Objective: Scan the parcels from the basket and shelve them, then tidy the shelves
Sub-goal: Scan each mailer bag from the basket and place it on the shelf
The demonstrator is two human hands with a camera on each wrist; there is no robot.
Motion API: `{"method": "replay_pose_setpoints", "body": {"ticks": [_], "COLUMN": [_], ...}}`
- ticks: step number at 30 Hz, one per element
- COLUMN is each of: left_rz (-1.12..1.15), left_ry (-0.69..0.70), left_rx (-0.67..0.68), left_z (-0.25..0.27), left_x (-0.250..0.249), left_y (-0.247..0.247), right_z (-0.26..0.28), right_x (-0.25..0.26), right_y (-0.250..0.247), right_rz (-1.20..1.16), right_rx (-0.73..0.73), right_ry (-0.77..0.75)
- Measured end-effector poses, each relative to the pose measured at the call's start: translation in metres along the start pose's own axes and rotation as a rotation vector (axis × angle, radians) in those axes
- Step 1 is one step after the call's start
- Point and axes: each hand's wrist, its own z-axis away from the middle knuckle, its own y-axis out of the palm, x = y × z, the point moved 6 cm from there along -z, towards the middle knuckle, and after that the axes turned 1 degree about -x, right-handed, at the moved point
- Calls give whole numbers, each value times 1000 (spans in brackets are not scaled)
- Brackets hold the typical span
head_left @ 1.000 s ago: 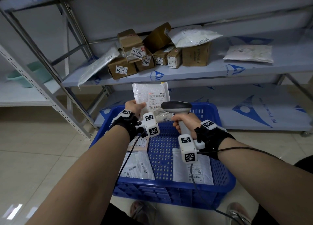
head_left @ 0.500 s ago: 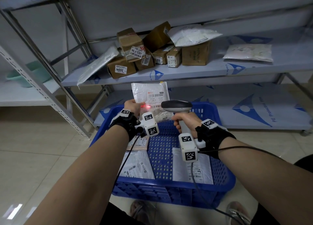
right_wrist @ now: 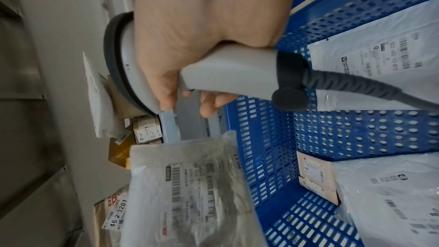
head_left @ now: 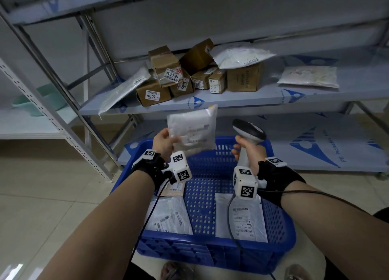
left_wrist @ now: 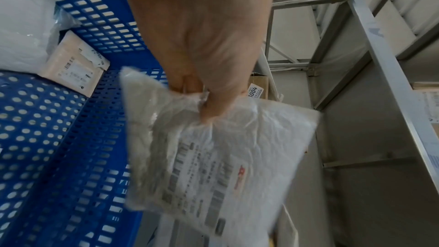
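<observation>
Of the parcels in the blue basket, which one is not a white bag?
The small beige cardboard envelope at the basket's left wall, beyond the left white bag. The other two are flat white bags.

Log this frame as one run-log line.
left hand: holds white parcel above blue basket | right hand: grips scanner | basket: three parcels left | shelving: not yet done

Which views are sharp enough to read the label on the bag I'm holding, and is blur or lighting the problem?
Head view: dim, shelf posts bowed by the wide lens, the white bag smeared by motion, label unreadable. Left wrist view: left hand and bag both blurred, barcodes only streaks. Right wrist view: scanner fairly crisp, bag soft; the basket parcel labels are clearer.
</observation>
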Motion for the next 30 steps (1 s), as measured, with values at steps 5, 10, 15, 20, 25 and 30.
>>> {"method": "replay_pose_setpoints", "body": {"ticks": [5, 10, 15, 20, 25, 30], "left_rz": [45, -49, -103, -104, -198, -185], "left_ry": [66, 117, 139, 141, 130, 46], "left_rx": [50, 110, 109, 208, 13, -40], "left_z": [-6, -2, 2, 6, -1, -8], "left_x": [4, 1, -2, 0, 9, 12], "left_y": [2, 6, 9, 19, 6, 0], "right_z": [-2, -4, -4, -3, -3, -5], "right_x": [-7, -9, -9, -5, -5, -6], "right_y": [-3, -8, -7, -5, -2, -6], "right_rz": [-66, -68, -24, -30, -85, -14], "right_rx": [-3, -37, 6, 10, 1, 5], "right_ry": [39, 68, 76, 35, 43, 41]}}
